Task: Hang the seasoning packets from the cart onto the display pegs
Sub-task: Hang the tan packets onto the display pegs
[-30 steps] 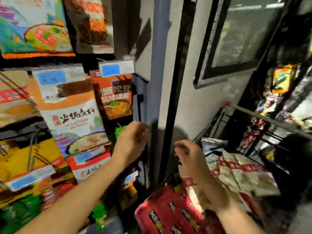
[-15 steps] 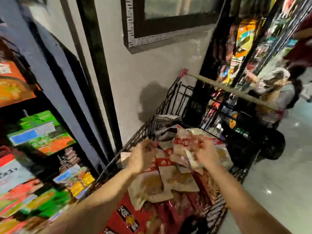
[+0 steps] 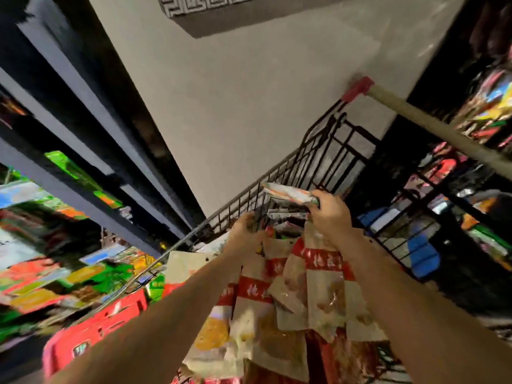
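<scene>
Beige packets [image 3: 327, 295] hang long-axis down, tops up; L hand [image 3: 246, 231], R hand [image 3: 329, 214] both grip them.

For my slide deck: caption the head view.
Right hand grips seasoning packets over the wire cart; left hand reaches in beside it.

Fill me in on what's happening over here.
A person leans over a wire cart piled with seasoning packets and has both hands in it. The right hand grips a pale packet near the cart's far end. The left hand is down among the packets beside it; its grip is hidden. Tan packets with red bands lie across the pile. The display is off to the left, and nothing is being hung right now.
</scene>
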Action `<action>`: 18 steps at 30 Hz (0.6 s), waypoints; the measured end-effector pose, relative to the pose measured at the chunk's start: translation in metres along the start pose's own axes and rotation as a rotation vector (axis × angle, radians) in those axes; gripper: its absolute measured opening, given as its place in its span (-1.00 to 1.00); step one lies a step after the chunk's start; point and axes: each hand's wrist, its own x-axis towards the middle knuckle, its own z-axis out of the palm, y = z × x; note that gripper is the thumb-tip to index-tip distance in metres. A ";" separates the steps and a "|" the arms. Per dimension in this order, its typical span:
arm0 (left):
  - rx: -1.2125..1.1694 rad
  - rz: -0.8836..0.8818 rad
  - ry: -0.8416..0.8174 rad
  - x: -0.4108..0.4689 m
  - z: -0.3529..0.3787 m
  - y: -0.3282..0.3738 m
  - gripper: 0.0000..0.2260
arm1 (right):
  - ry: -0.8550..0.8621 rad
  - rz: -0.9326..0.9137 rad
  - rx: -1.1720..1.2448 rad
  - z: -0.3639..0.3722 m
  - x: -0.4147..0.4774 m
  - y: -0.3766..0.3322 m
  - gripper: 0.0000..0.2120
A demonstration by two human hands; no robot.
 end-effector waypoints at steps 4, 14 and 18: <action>-0.072 0.004 0.042 -0.002 -0.006 0.017 -0.42 | 0.116 -0.115 0.069 -0.035 -0.009 -0.004 -0.72; -0.594 0.019 -0.083 -0.021 0.008 0.052 -0.68 | 0.282 0.254 1.126 -0.098 -0.040 -0.001 -0.76; -0.854 -0.129 -0.080 -0.038 0.009 0.037 -0.30 | 0.160 0.572 1.580 -0.066 -0.083 -0.006 -0.70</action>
